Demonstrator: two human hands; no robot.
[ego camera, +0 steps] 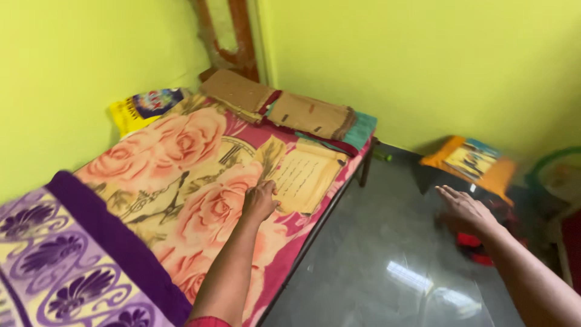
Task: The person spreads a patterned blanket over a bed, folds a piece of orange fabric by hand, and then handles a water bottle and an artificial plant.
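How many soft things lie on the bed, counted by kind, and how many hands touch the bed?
Rose-pattern blankets: 1
Purple-pattern blankets: 1
Brown folded cloths by the wall: 2
Yellow printed bags at the bed's head corner: 1
Total: 5 things
Hands on the bed: 1, the left hand; the right hand is over the floor.

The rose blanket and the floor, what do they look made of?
Rose blanket: looks like soft, matte plush fabric, going by its printed flowers and gentle creases under the left hand. Floor: seems polished stone or tile, dark grey, with glossy light reflections.
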